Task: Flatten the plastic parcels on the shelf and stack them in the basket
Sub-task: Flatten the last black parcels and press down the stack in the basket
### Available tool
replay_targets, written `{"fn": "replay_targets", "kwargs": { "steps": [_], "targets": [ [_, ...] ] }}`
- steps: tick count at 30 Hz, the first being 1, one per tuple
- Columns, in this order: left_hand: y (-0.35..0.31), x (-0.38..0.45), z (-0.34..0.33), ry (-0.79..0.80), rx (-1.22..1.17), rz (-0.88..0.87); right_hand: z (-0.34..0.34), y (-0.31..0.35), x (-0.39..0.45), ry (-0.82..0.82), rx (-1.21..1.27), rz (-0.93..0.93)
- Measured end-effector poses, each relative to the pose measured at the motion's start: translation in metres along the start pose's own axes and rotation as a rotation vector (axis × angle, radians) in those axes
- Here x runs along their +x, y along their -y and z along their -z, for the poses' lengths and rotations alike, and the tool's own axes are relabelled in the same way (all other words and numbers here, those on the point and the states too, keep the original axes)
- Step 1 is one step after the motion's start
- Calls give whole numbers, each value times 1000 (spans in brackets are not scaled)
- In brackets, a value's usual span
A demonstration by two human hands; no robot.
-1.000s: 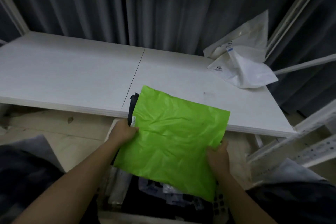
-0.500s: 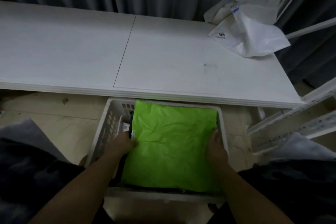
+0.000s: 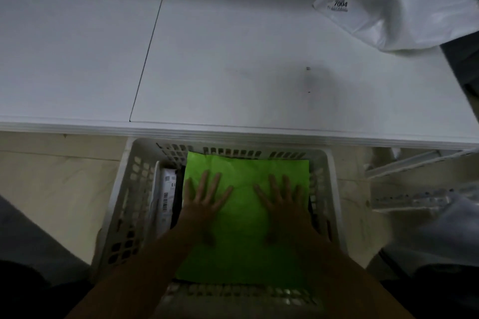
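A bright green plastic parcel [image 3: 246, 235] lies flat inside the white perforated basket [image 3: 124, 204], which stands on the floor below the shelf's front edge. My left hand [image 3: 204, 199] presses on the parcel's left half with straight, spread fingers. My right hand [image 3: 281, 201] presses flat on its right half in the same way. Other parcels [image 3: 167, 194] with barcode labels stand along the basket's left side, partly under the green one. Crumpled white plastic parcels [image 3: 394, 5] lie at the back right of the white shelf [image 3: 233, 46].
A metal rack frame [image 3: 414, 163] runs along the right, below the shelf. Pale floor [image 3: 57, 189] shows to the left of the basket. Dark clothing fills the lower corners.
Both hands lowered the green parcel from above the shelf edge into the basket, let go of its sides, and now lie flat on top of it. The view tilted further down.
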State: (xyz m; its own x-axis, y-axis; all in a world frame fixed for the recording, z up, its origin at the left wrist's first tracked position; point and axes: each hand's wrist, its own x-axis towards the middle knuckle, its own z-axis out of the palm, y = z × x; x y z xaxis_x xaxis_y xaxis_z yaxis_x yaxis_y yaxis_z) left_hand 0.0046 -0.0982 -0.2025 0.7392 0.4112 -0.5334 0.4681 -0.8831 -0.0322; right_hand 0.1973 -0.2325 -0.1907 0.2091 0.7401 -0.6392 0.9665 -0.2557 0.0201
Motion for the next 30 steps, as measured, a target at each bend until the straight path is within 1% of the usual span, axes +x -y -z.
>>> {"fn": "replay_targets", "kwargs": {
  "steps": [3,6,12,19,23,26,28,30],
  "targets": [
    [-8,10,-16,95,17,62,-21,3,9,59,34,2],
    [-11,23,-37,176,40,54,-40,0,22,83,27,2],
    [-12,40,-49,253,42,61,-61,-2,44,143,37,-18],
    [-16,47,-59,284,60,70,-70,-1,51,156,49,-30],
    [-19,47,-51,306,51,64,-66,-2,52,161,28,-26],
    [-19,42,-30,340,6,46,-52,-4,47,149,15,-8],
    [-16,39,-13,353,0,35,-37,-7,41,164,48,9],
    [-13,34,6,312,2,31,-17,-9,32,183,124,22]
  ]
}}
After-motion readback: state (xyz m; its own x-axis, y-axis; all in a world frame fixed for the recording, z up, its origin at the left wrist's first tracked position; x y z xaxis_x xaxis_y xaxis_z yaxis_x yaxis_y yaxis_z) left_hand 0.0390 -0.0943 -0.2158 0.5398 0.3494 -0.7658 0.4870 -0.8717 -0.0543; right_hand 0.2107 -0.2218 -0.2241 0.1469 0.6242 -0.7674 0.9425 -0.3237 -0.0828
